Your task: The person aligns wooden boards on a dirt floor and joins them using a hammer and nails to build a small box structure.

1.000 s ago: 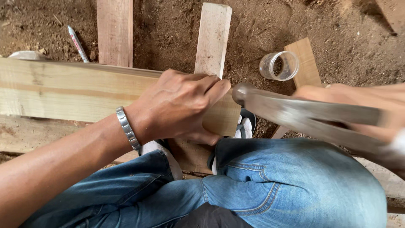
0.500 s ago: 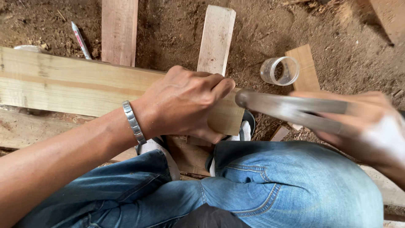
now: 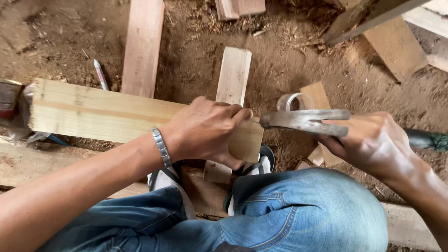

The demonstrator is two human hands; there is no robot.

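Bare dirt floor (image 3: pixel 60 37) lies open at the far left, with only a pencil (image 3: pixel 100 73) near the long plank (image 3: pixel 102 112). Two boards (image 3: pixel 142 46) (image 3: pixel 233 74) stand upright beyond the plank, a strip of dirt between them. Between the left hand (image 3: pixel 210 133) and the right hand (image 3: pixel 368 140), the metal tool (image 3: pixel 303 120) and a clear ring (image 3: pixel 291 100) crowd the gap. The knee (image 3: pixel 308 214) blocks the near side.

Pale yellow plank (image 3: pixel 107 114) under my left hand (image 3: pixel 205 130), grey steel hammer head (image 3: pixel 303 120), silver wristband (image 3: pixel 162 147), blue jeans (image 3: pixel 298 219), brown dirt floor (image 3: pixel 280 70)
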